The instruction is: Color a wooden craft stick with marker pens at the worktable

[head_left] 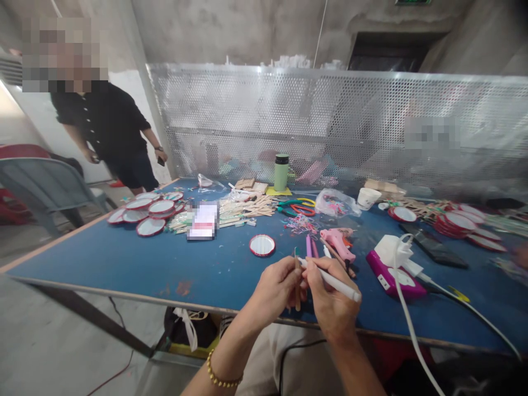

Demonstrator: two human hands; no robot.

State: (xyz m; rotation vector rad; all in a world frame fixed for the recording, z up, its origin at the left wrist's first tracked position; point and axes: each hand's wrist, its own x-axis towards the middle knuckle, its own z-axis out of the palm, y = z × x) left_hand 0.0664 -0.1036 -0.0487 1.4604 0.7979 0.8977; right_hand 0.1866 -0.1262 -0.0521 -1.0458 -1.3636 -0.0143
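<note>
Near the table's front edge, my left hand (279, 289) is closed on a thin wooden stick (297, 291), held upright with a small green piece at its top. My right hand (336, 300) grips a white pen (340, 285), its tip pointing left at the upper part of the stick. Both hands are close together, and my fingers hide part of the stick. Just beyond them lies a round white disc with a red rim (262, 245). A pink glue gun (339, 243) and purple sticks (312, 246) lie beyond my right hand.
Red-rimmed discs (150, 226) are piled at left, beside a phone (203, 220) and bundled wooden sticks (258, 208). Pliers (303, 210) and a green bottle (281, 173) stand farther back. A purple power strip (390, 280) with cables sits right. A person (111, 126) stands at left.
</note>
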